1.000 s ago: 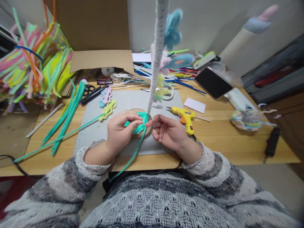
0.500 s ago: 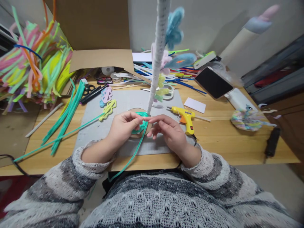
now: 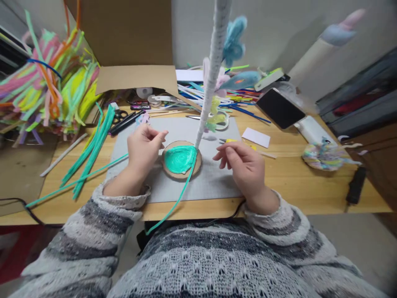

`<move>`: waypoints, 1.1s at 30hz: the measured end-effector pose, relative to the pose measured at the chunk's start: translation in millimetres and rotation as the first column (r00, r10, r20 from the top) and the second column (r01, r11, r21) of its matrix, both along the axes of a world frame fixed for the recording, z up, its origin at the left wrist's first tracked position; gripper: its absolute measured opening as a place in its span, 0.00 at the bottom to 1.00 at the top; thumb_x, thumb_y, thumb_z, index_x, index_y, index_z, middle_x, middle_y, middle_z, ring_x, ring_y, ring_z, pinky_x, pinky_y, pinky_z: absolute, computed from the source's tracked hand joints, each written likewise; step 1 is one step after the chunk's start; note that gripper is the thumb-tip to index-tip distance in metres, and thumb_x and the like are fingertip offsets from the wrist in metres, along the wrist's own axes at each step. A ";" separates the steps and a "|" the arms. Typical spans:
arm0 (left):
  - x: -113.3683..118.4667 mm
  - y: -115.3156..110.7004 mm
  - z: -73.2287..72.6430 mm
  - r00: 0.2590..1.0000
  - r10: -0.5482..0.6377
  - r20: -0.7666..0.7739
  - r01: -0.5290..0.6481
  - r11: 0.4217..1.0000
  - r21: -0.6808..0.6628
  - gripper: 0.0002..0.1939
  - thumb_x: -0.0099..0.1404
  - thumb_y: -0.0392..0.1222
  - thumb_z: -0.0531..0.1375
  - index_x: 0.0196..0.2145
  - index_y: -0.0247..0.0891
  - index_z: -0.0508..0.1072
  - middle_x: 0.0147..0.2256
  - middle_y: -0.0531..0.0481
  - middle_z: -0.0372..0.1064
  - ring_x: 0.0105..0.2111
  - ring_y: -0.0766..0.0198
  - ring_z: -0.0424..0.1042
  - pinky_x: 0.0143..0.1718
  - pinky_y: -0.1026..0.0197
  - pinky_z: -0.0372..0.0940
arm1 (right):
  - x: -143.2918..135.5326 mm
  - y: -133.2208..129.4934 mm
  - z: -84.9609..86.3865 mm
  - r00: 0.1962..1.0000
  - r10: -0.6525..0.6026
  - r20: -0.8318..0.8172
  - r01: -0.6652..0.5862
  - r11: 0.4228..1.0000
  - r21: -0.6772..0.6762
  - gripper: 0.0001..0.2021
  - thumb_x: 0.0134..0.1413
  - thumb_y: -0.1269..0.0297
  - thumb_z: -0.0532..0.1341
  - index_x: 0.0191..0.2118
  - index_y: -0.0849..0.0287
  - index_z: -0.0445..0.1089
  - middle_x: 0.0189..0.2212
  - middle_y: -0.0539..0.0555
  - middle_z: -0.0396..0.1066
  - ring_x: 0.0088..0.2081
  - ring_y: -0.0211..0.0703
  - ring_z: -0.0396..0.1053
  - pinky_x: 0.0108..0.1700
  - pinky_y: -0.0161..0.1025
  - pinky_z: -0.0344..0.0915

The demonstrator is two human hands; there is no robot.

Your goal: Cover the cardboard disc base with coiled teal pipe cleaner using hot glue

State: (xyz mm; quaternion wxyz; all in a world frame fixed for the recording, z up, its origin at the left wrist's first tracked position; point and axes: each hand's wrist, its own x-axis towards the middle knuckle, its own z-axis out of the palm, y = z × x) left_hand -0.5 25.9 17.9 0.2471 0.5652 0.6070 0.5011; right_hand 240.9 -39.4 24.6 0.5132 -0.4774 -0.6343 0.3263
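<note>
My left hand is raised left of a round wood slice, thumb and forefinger pinched together; anything between them is too small to make out. My right hand hovers on the slice's right, fingers loosely bent and apart, holding nothing I can see. On the slice lies a flat turquoise pipe-cleaner coil, whose loose tail hangs over the table's front edge. A white wrapped stem rises from the coil's right side, bearing a blue fuzzy flower and other fuzzy shapes. My right hand partly hides a yellow glue gun.
A grey mat lies beneath the slice. Turquoise pipe cleaners lie on the left, near a big multicoloured bundle. Scissors, a white card, a phone and a fuzzy pastel piece are also around.
My hands, which were together over the coil at the stem's foot, have drawn apart to left and right. The coil and wood slice are now uncovered; my right hand now covers most of the glue gun.
</note>
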 end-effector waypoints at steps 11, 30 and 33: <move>-5.3 -0.3 -4.9 0.741 -0.421 -0.523 0.496 0.868 0.006 0.10 0.66 0.37 0.55 0.40 0.38 0.76 0.37 0.47 0.75 0.37 0.60 0.72 0.42 0.58 0.66 | 73.7 -10.0 9.6 0.456 0.037 0.889 0.515 0.804 -0.297 0.19 0.56 0.45 0.54 0.25 0.55 0.64 0.27 0.55 0.72 0.27 0.45 0.66 0.25 0.38 0.49; 31.7 -84.0 4.2 0.204 -0.551 -0.809 0.614 0.716 -0.332 0.09 0.64 0.39 0.55 0.31 0.34 0.73 0.33 0.42 0.72 0.36 0.52 0.72 0.36 0.49 0.67 | 82.0 6.9 -25.3 0.890 -0.334 0.310 0.453 0.726 -0.517 0.14 0.38 0.60 0.65 0.32 0.54 0.62 0.20 0.45 0.63 0.21 0.38 0.60 0.23 0.35 0.55; 32.0 -82.3 1.3 0.223 -0.560 -0.798 0.740 0.630 -0.235 0.08 0.65 0.40 0.56 0.37 0.33 0.72 0.48 0.39 0.70 0.50 0.48 0.68 0.48 0.47 0.66 | 83.0 0.6 -24.3 0.919 -0.335 -0.208 0.140 0.771 -0.621 0.17 0.37 0.60 0.69 0.34 0.54 0.62 0.18 0.41 0.58 0.18 0.32 0.53 0.19 0.31 0.54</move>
